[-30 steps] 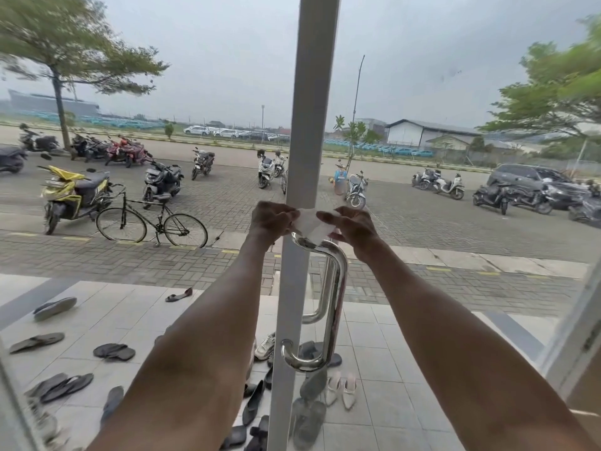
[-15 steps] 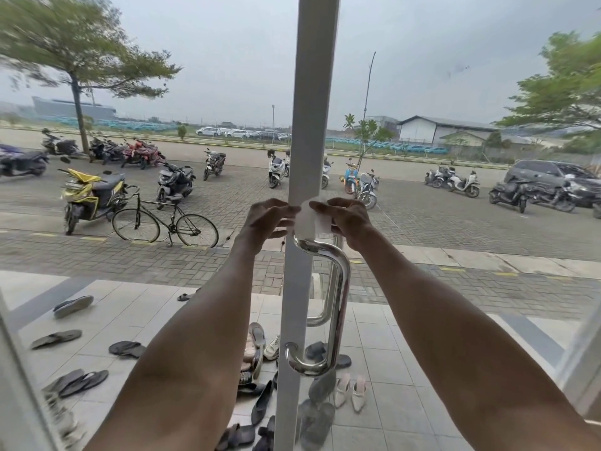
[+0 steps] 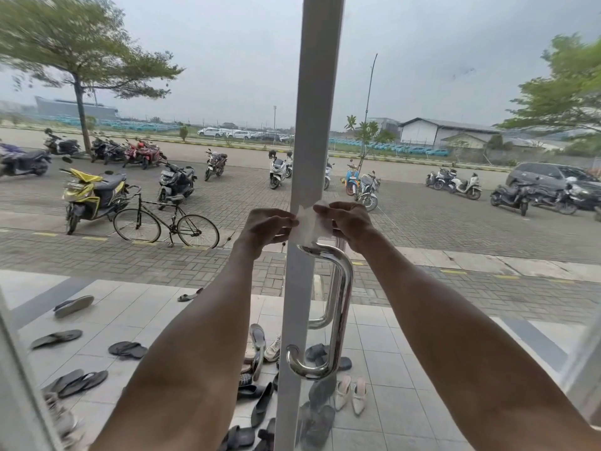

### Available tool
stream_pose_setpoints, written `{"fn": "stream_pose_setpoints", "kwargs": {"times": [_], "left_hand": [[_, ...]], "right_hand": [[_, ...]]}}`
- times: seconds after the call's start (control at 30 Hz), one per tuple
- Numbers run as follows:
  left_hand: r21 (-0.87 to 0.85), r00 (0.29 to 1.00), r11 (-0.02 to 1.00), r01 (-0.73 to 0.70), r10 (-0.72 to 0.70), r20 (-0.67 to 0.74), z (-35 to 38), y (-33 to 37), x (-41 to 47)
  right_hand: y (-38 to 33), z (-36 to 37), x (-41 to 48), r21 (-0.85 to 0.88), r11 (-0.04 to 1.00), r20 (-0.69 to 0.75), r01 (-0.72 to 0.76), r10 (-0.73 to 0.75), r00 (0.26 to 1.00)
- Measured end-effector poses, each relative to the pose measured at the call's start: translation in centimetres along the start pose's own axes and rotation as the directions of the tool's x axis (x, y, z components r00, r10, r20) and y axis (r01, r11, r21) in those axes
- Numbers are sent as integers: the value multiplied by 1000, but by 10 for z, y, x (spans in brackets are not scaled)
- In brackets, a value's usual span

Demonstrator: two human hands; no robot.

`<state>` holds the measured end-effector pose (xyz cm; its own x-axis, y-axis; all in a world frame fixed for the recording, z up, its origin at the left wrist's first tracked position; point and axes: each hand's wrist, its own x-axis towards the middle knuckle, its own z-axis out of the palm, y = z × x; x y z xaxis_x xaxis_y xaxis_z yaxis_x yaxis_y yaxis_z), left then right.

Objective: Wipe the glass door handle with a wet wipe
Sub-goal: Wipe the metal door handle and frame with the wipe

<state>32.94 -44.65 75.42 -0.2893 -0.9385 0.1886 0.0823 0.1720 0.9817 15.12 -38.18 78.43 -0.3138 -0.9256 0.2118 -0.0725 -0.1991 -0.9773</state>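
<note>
Fingers of left hand [image 3: 267,226] and right hand [image 3: 349,222] pinch wet wipe [image 3: 309,225] just above door handle [image 3: 338,307].

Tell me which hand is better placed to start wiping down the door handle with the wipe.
Right, probably. Both hands pinch the wet wipe above the handle, but the right hand sits directly over the bar's top bend, while the left hand is across the white door frame.

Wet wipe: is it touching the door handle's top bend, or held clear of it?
Cannot tell. In the head view the wet wipe, pinched between left hand and right hand, overlaps the door handle at its top; no gap or contact shows.
</note>
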Motion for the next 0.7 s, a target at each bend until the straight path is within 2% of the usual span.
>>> {"fn": "stream_pose_setpoints", "kwargs": {"times": [0.2, 0.3, 0.5, 0.7], "left_hand": [[-90, 980, 996, 14, -32, -196, -12, -5, 1], [-78, 964, 995, 61, -78, -253, -16, -17, 6], [40, 957, 984, 176, -161, -240, -17, -41, 14], [157, 959, 953, 259, -234, -163, -7, -55, 10]], "right_hand": [[1, -4, 10, 12, 1000, -196, 3, 0, 981], [5, -6, 17, -83, 996, -281, -25, 1, 960], [23, -13, 22, -323, 944, -347, -66, -53, 936], [36, -15, 23, -586, 796, -319, -152, -54, 946]]}}
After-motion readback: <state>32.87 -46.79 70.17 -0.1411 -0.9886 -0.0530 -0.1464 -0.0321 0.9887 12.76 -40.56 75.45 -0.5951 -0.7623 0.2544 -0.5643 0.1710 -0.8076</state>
